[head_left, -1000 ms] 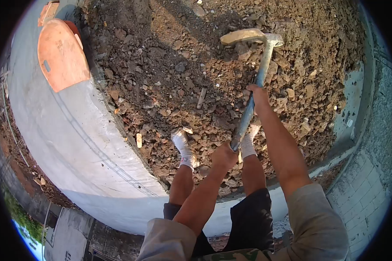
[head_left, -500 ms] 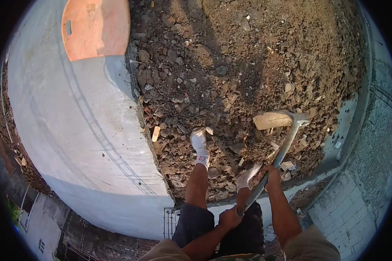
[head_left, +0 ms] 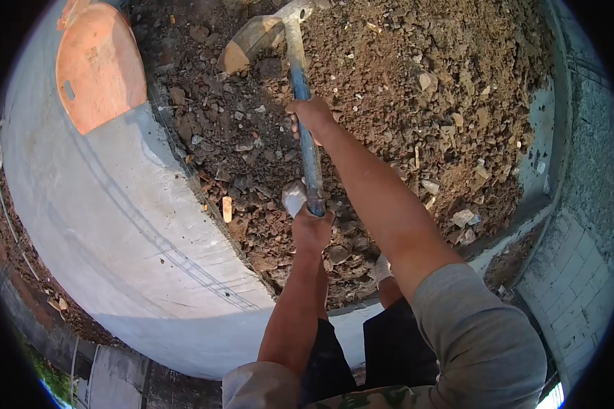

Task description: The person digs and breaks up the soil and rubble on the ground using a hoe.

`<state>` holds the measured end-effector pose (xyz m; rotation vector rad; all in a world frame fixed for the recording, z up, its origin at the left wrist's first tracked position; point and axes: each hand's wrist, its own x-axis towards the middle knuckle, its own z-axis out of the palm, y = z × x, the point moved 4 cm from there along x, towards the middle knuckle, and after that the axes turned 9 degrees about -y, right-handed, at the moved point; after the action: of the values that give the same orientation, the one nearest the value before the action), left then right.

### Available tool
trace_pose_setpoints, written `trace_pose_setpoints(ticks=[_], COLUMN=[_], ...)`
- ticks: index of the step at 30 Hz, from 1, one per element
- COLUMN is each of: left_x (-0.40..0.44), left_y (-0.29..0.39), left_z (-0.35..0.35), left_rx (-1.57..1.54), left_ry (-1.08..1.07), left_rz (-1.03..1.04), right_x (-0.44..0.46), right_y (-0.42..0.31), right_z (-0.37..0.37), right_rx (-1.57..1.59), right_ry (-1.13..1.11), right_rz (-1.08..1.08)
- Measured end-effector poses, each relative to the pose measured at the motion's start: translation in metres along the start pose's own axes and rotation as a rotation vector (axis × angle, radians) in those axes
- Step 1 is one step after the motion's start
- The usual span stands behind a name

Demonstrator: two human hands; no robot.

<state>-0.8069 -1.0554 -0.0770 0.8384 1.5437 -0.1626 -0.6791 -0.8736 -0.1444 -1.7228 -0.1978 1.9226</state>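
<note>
My left hand (head_left: 312,230) is closed around the lower end of the hoe's blue-grey handle (head_left: 310,163). Higher up the same handle, my right hand (head_left: 310,117) wraps around it below the head. The broad, soil-coated hoe blade (head_left: 252,42) is at the top of the view, over dark broken soil (head_left: 382,95). Whether its edge touches the ground I cannot tell. Behind my left hand, a foot in a white sock (head_left: 294,198) stands on the soil, partly hidden.
A smooth concrete surface (head_left: 136,232) borders the soil on the left. On it lies an orange piece with a handle slot (head_left: 106,68). Stones and a pale chip (head_left: 227,209) are scattered about. A block wall (head_left: 569,273) stands on the right.
Both hands have carried the hoe up and leftward, its head travelling from the right side to the top. The arms are now stretched forward, and the view has shifted slightly.
</note>
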Motion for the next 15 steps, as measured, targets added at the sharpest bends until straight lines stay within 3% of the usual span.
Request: trace_pose_setpoints(ticks=[3, 5, 8, 11, 14, 15], left_x=[-0.048, -0.091, -0.133, -0.166, -0.195, -0.207], left_y=[-0.047, -0.045, -0.086, -0.106, -0.148, -0.163], left_z=[0.084, 0.125, 0.194, 0.235, 0.261, 0.274], left_rx=[-0.046, -0.065, -0.055, -0.014, 0.031, -0.005], left_ry=[-0.084, -0.085, -0.263, -0.224, -0.351, -0.38], left_rz=[-0.071, -0.01, -0.116, -0.082, -0.058, -0.144], right_x=[-0.05, -0.088, -0.142, -0.182, -0.226, -0.233], right_y=[0.07, 0.105, 0.155, 0.194, 0.247, 0.276], right_z=[-0.06, -0.101, -0.157, -0.192, -0.221, -0.24], right_rx=[-0.061, -0.08, -0.128, -0.196, 0.051, -0.002], right_ry=[0.108, 0.142, 0.159, 0.146, 0.169, 0.217], right_rz=[0.114, 0.177, 0.273, 0.32, 0.314, 0.334])
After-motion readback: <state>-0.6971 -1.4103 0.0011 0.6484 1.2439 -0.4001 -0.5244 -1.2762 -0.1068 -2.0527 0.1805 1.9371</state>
